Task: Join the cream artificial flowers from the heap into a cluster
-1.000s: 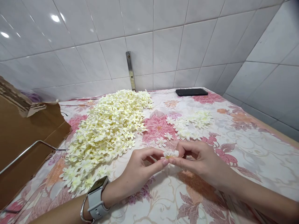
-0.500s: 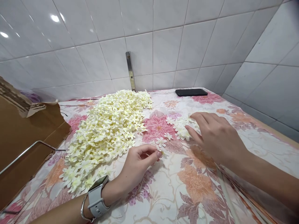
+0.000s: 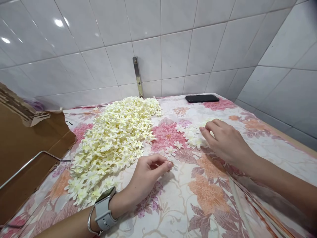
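Observation:
My left hand (image 3: 151, 173) hovers over the floral cloth in front of the large flower heap, thumb and forefinger pinched. Whatever lies between those fingertips is too small to make out. Pale yellow-white artificial-looking flowers (image 3: 116, 132) are heaped to its left. A smaller cluster of white flowers (image 3: 194, 135) lies right of the heap, with a single flower (image 3: 170, 151) just beyond my left fingertips. My right hand (image 3: 225, 142) is over the right side of the cluster, thumb and forefinger closed together; anything in them is hidden.
A black phone (image 3: 202, 98) lies at the back by the tiled wall (image 3: 173, 59). A cardboard box (image 3: 49, 138) and a bent metal rod (image 3: 24, 167) stand at the left. Beneath my right forearm run thin strands or cords (image 3: 239, 205). A metal bracket (image 3: 138, 77) is on the wall.
The thumb and forefinger of my right hand have come together over the small cluster; they were apart before. My left hand keeps its pinch in nearly the same place.

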Demonstrator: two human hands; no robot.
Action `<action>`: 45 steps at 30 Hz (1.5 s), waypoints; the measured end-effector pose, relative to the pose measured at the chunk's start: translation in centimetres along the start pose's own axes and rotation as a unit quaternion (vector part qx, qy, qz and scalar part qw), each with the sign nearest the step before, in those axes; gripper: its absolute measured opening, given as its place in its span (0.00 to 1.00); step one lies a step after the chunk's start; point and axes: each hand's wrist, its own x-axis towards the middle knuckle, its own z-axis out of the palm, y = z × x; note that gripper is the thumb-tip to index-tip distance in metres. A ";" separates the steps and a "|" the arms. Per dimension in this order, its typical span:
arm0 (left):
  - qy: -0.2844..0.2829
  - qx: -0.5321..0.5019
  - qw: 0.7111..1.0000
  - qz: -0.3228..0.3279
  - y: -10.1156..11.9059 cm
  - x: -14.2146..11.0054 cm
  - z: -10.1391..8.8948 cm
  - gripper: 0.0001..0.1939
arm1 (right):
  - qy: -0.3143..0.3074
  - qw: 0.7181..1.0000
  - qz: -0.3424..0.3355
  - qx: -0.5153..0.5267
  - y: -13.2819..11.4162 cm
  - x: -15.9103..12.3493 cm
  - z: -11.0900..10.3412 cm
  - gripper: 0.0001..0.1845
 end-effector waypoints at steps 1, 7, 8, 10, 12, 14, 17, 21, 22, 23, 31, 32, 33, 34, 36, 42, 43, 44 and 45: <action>0.001 0.000 1.000 0.004 0.0 0.0 0.0 0.09 | 0.012 1.000 0.013 0.002 0.0 0.0 0.0 0.09; 0.015 -0.036 0.999 0.002 0.2 0.1 0.1 0.07 | 0.021 0.998 -0.033 0.055 -1.5 -0.2 -0.7 0.10; 0.021 -0.042 0.999 0.003 0.3 0.1 0.1 0.06 | 0.013 0.996 -0.041 0.077 -1.7 -0.2 -0.8 0.12; 0.026 -0.049 0.998 0.006 0.3 0.1 0.2 0.07 | -0.001 0.992 -0.031 0.123 -1.9 -0.2 -1.0 0.11; 0.028 -0.049 0.998 0.008 0.2 0.1 0.2 0.06 | 0.000 0.988 0.014 0.157 -2.2 -0.2 -1.4 0.05; 0.030 -0.053 0.998 0.007 0.1 0.2 0.2 0.05 | -0.021 0.976 0.064 0.206 -2.7 -0.3 -2.0 0.05; 0.024 -0.050 0.998 0.014 -0.2 0.0 0.1 0.04 | -0.186 0.922 0.083 0.330 -4.4 -0.8 -3.1 0.12; -0.008 -0.018 0.998 0.059 -0.2 -0.3 0.1 0.05 | -0.298 0.867 0.011 0.400 -6.8 -1.7 -3.8 0.12; -0.014 -0.016 0.998 0.064 -0.2 -0.4 0.1 0.05 | -0.290 0.867 -0.005 0.405 -7.1 -1.9 -3.7 0.12; -0.017 -0.018 0.998 0.065 -0.2 -0.4 0.1 0.06 | -0.284 0.867 -0.015 0.408 -7.2 -2.0 -3.7 0.14; -0.037 -0.036 0.998 0.043 -0.1 -0.5 0.1 0.04 | -0.315 0.837 0.067 0.443 -6.5 -1.9 -3.3 0.20; -0.042 -0.039 0.998 0.036 -0.1 -0.6 0.1 0.05 | -0.322 0.825 0.078 0.457 -6.5 -1.9 -3.3 0.20; -0.046 -0.044 0.998 0.026 -0.1 -0.6 0.1 0.05 | -0.329 0.814 0.087 0.472 -6.5 -1.9 -3.3 0.20; -0.048 -0.052 0.997 0.014 0.0 -0.6 0.1 0.06 | -0.334 0.802 0.093 0.486 -6.5 -1.9 -3.3 0.20; -0.054 -0.079 0.995 -0.010 0.0 -0.5 0.2 0.06 | -0.340 0.784 0.103 0.509 -6.4 -1.8 -3.1 0.20; -0.065 -0.143 0.987 -0.038 0.0 -0.2 0.1 0.06 | -0.347 0.755 0.118 0.543 -6.1 -1.9 -2.8 0.24; -0.061 -0.139 0.988 -0.037 0.1 -0.2 0.1 0.06 | -0.348 0.756 0.117 0.541 -6.1 -2.0 -2.7 0.25; -0.058 -0.130 0.989 -0.034 0.1 -0.2 0.1 0.05 | -0.348 0.760 0.115 0.537 -6.1 -2.1 -2.7 0.25; -0.055 -0.117 0.991 -0.028 0.2 -0.2 0.1 0.04 | -0.349 0.763 0.112 0.532 -6.2 -2.1 -2.8 0.26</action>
